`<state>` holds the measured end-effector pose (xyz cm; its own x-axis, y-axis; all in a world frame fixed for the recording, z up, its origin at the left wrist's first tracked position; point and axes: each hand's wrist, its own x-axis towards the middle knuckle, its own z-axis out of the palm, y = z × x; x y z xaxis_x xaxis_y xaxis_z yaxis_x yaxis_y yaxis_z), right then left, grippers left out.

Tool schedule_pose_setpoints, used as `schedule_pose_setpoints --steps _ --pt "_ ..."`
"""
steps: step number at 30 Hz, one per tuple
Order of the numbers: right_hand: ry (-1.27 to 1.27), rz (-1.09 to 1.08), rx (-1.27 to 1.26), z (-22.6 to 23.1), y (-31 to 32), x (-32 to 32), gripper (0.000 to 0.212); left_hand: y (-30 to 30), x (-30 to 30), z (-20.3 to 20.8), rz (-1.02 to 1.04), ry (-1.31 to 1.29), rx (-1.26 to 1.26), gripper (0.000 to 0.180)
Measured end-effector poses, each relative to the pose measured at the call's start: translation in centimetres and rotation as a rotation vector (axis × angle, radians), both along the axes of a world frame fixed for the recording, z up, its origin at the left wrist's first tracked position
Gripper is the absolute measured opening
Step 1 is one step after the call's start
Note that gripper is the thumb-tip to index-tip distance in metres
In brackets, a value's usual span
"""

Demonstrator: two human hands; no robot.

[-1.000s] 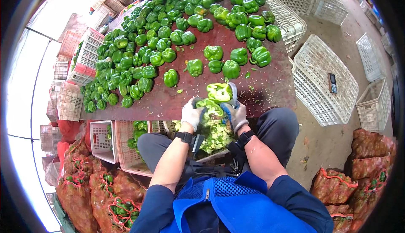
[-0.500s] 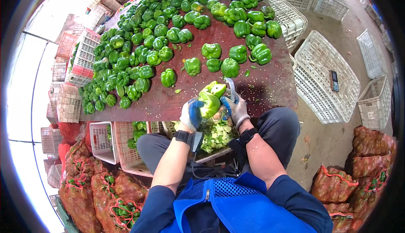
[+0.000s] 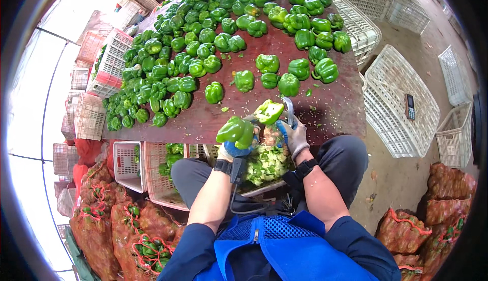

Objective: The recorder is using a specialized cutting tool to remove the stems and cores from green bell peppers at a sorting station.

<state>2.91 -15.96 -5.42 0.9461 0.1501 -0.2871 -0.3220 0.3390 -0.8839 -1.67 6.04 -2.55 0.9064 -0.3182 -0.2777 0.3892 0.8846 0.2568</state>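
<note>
My left hand point(image 3: 238, 150), in a white glove with blue on it, is closed around a green bell pepper piece point(image 3: 236, 132) above the table's near edge. A second, cut-open pepper piece point(image 3: 268, 112) shows its pale inside between my hands, against my right fingers. My gloved right hand point(image 3: 295, 137) grips a tool with a curved metal blade point(image 3: 290, 109), which points up beside that piece; its handle is hidden in the palm. Below my hands, a crate between my knees holds pale green pepper scraps point(image 3: 267, 165).
Many whole green bell peppers point(image 3: 198, 52) cover the far and left parts of the red table point(image 3: 335, 108). Plastic crates point(image 3: 129, 166) stand below left. A phone point(image 3: 410, 107) lies on an upturned white crate point(image 3: 394, 85) at right. Filled red mesh sacks point(image 3: 404, 230) flank me.
The pepper has come apart: one piece has moved left with my left hand, and the other stays by my right hand and the blade. The whole view has shifted slightly.
</note>
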Motion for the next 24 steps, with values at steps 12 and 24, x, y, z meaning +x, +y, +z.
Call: schedule_pose_setpoints --steps 12,24 --pt "-0.064 -0.003 -0.114 -1.9 0.6 0.2 0.043 0.4 -0.4 1.2 0.003 -0.228 0.006 0.062" --pt "-0.113 -0.023 -0.132 -3.0 0.8 0.3 0.043 0.0 0.3 1.0 0.071 -0.298 0.009 0.070"
